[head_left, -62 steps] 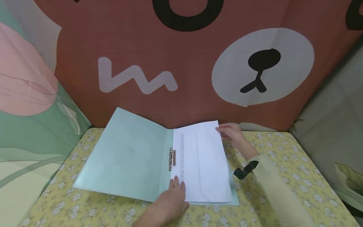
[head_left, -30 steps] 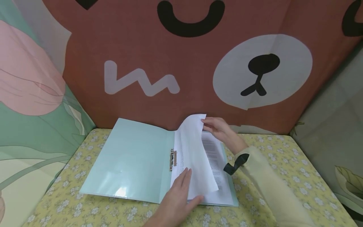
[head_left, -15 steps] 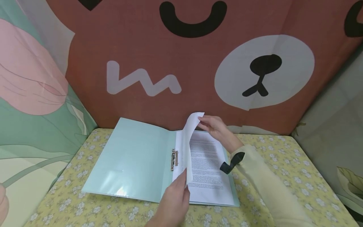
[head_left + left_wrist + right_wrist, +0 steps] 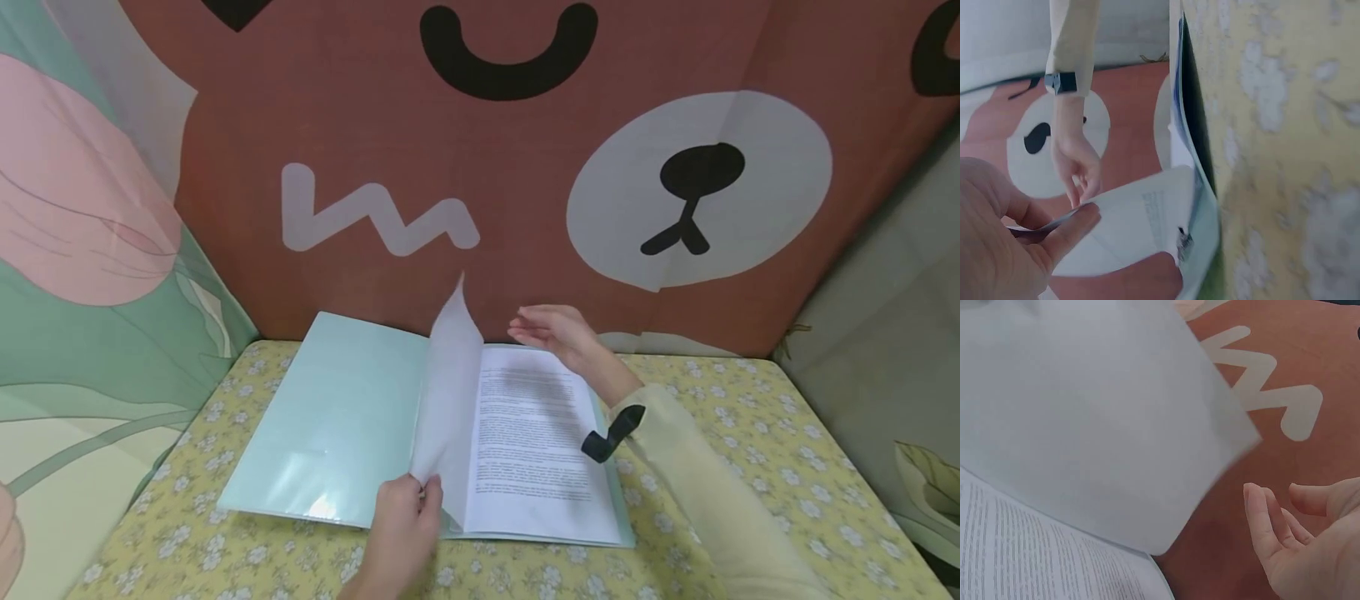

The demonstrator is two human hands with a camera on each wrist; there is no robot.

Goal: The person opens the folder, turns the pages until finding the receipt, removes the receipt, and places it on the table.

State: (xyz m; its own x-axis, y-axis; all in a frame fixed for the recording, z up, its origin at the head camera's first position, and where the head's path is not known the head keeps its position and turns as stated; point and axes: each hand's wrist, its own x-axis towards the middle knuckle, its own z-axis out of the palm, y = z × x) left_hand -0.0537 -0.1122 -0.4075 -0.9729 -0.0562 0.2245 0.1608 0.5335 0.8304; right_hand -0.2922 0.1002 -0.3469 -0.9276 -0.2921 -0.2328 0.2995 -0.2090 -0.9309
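Observation:
My left hand (image 4: pixel 403 521) pinches the lower outer corner of a white paper sheet (image 4: pixel 450 392), thumb against fingers. The sheet stands raised from the folder's spine, its free top corner pointing up. My right hand (image 4: pixel 562 333) hovers past the sheet's far end, fingers loosely extended and apart from it. Beneath lies a printed page (image 4: pixel 532 433) on the right side of an open pale green folder (image 4: pixel 330 417). In the left wrist view, a metal clip (image 4: pixel 1184 244) shows at the sheet's bound edge; the raised sheet hides it in the head view.
A yellow flowered cloth (image 4: pixel 712 467) covers the table under the folder. Behind it hangs a red-brown backdrop (image 4: pixel 517 208) with a bear face. A black strap (image 4: pixel 615 433) sits at my right sleeve cuff.
The sheet has swung left off the printed page. My left hand took its lower corner and moved left with it. My right hand let go of the top corner and stayed near there.

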